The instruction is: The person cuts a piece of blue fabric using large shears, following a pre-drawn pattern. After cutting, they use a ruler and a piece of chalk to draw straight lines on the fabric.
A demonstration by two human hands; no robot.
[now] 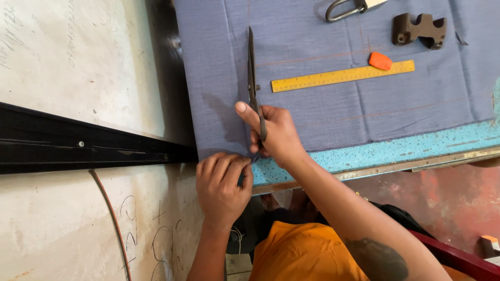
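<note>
A grey-blue cloth [323, 109] lies spread over a blue speckled table [396, 148]. My right hand [273, 132] grips the handles of long dark scissors [252, 73], whose blades point away from me across the cloth, near its left side. My left hand [223, 182] pinches the cloth's near edge at the table's front, just below and left of the scissors. Faint orange chalk lines run across the cloth.
On the cloth lie a yellow ruler [342, 76], an orange chalk piece [380, 61], a dark brown metal block [420, 29] and a metal loop handle [344, 9]. A whitish wall with a black rail [94, 143] stands at the left.
</note>
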